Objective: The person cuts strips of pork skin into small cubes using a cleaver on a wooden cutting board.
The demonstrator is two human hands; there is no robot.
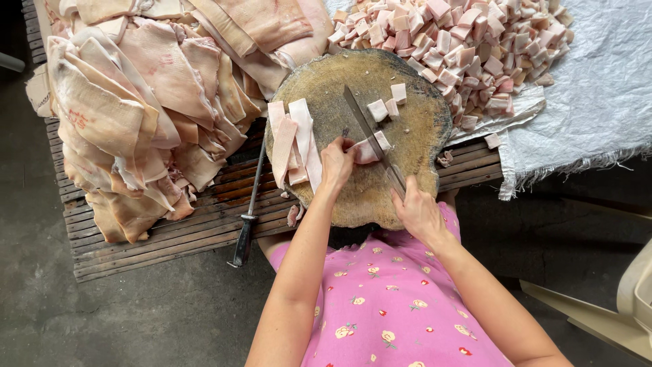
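Two bent arms: left hand [336, 163] clamped on pork strip [370, 149], right hand [415, 212] fisted round knife [370, 132].

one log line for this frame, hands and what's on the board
left hand pins fat strip | right hand grips knife, blade across strip | round chopping block | cut cubes beyond blade | spare strips left

At frame centre the round chopping block [360, 129] is rough, scarred wood, dull and greasy. The knife [370, 136] blade is matt grey metal. Upper left, the fat slabs [149, 88] look smooth and waxy. The slatted table [170, 231] is worn wood; upper right, the sack [598, 81] is woven plastic.
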